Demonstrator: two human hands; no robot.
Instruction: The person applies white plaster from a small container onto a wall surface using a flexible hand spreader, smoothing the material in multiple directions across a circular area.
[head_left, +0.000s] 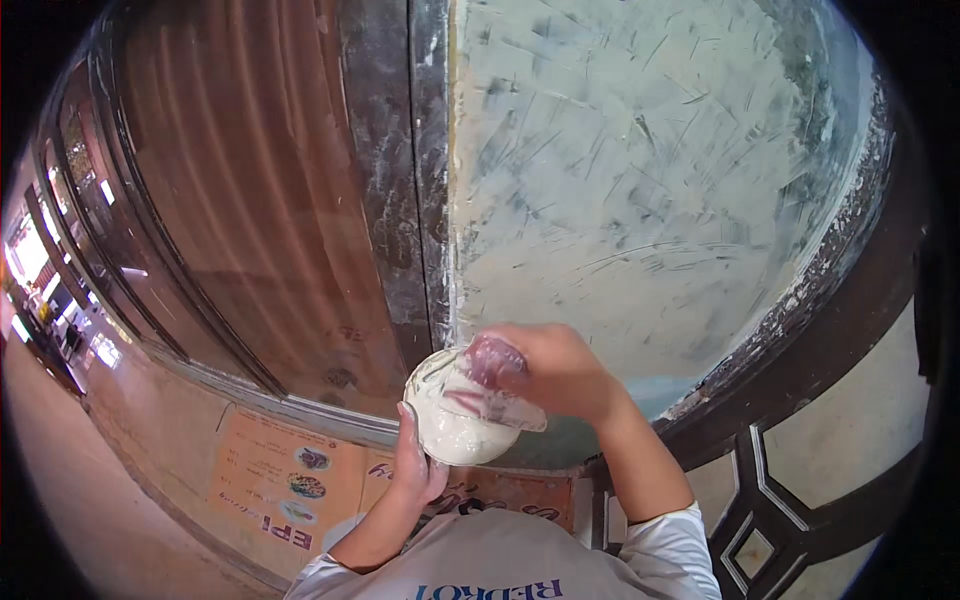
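My left hand (412, 468) grips the lower left side of a round, pale bowl (412, 395), thumb along its outside. Wet, creamy white putty (465, 437) lies in the bowl and smears its rim. Over the bowl's right side, my right hand (555, 365) is closed round a putty knife (520, 412) caked with the same putty. Its reddish-purple handle is smeared white. The blade rests at or just above the putty; whether it touches cannot be made out. Beyond both hands stands a wall panel (630, 180) coated with streaky, pale grey-green filler.
Left of the panel run a dark, scuffed frame post (385, 170) and a brown glass pane (240, 170) with a curtain-like pattern. An orange printed sheet (270, 465) lies low on the left. Dark door panelling (790, 500) with pale inserts stands at the right.
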